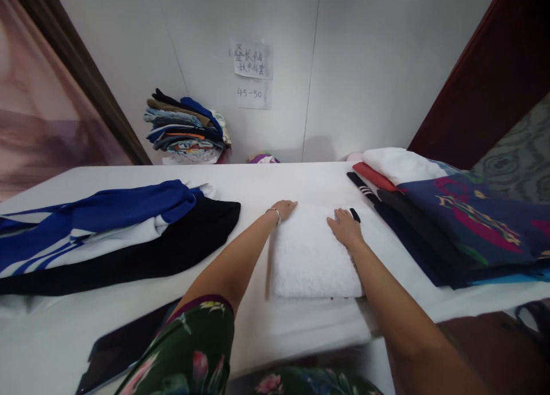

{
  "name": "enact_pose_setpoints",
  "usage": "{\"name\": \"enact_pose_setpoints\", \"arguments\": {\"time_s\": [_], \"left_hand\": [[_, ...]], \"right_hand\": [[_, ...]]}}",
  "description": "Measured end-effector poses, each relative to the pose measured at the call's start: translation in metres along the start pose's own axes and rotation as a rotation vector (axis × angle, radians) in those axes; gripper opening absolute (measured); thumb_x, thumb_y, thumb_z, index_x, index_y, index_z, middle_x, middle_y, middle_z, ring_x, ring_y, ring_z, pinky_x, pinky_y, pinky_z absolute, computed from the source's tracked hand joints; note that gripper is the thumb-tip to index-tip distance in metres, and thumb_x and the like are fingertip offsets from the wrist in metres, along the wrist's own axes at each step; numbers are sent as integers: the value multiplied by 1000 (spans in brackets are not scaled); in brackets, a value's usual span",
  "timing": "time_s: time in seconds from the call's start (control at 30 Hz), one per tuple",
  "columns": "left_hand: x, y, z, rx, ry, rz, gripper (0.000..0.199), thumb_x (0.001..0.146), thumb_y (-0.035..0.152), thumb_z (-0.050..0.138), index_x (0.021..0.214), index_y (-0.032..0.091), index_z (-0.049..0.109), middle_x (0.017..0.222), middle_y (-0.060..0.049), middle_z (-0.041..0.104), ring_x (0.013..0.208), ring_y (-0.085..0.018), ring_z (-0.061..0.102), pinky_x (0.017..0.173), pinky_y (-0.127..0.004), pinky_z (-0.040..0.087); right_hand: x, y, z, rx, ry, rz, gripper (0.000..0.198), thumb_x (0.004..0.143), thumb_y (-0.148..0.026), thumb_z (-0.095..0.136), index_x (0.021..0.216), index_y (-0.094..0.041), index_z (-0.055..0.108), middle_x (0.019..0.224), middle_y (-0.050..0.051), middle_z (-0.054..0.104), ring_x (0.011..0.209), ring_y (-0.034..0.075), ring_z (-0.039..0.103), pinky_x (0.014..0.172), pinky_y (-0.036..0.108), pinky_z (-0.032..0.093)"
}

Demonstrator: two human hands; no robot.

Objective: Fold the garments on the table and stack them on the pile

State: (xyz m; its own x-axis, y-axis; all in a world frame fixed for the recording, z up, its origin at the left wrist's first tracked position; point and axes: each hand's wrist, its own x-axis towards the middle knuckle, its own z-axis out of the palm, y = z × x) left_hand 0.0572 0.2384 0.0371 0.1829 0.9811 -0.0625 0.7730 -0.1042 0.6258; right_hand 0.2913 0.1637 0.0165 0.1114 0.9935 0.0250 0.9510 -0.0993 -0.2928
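Note:
A white folded garment (315, 263) with a fuzzy surface lies as a neat rectangle in front of me. A small black patch (354, 215) shows at its far right corner. My left hand (285, 209), with a bracelet on the wrist, touches the far left corner, fingers stretched out. On the upper right part rests my right hand (345, 228), its fingers spread flat over the cloth. Neither hand grips anything that I can see.
Blue, white and black clothes (129, 217) lie at left on the white table (296, 183). Folded dark and patterned clothes (464, 212) are piled at right. Beyond the table's far edge stands a clothes stack (189, 129). A black flat object (124, 349) lies near left.

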Motion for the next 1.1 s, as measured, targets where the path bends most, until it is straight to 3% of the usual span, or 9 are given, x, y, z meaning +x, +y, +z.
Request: {"name": "enact_pose_setpoints", "arguments": {"time_s": [0.23,0.53,0.7,0.87,1.0,1.1], "left_hand": [[17,1,-3,171,-106,-75,69,87,66,24,108,16,67,114,-13,67,103,-27,63,81,-31,46],[19,1,13,393,-113,-43,61,89,59,28,101,17,69,113,-15,67,108,-29,60,90,-37,44],[9,6,4,430,-65,-31,52,90,53,32,105,18,67,111,-13,68,105,-27,61,87,-35,46],[-30,22,0,423,5,85,50,90,47,41,130,19,52,141,-10,48,128,-23,44,106,-34,34],[-86,29,23,428,12,296,58,90,55,39,137,22,43,150,-7,35,139,-25,27,115,-45,16],[-110,27,39,426,63,373,57,92,54,34,138,21,43,150,-8,36,140,-25,25,114,-48,15]], "right_hand": [[0,0,0,8,16,-15,55,93,-44,34,138,-15,42,151,9,33,141,23,24,111,44,25],[1,0,-1,27,-15,-10,55,92,-44,33,140,-18,40,153,7,30,141,24,21,111,49,23],[1,-1,-2,51,-28,-1,56,92,-44,32,140,-18,39,153,8,29,142,25,20,110,52,23],[0,-1,-4,64,-24,-4,54,91,-44,32,138,-18,41,153,8,29,142,25,20,110,52,23],[-2,-1,-4,62,-30,-8,55,91,-44,32,138,-17,41,153,10,29,142,25,20,110,52,23],[-1,-5,-7,41,-43,-14,54,91,-42,31,138,-16,40,153,10,28,142,26,19,109,54,22]]}}
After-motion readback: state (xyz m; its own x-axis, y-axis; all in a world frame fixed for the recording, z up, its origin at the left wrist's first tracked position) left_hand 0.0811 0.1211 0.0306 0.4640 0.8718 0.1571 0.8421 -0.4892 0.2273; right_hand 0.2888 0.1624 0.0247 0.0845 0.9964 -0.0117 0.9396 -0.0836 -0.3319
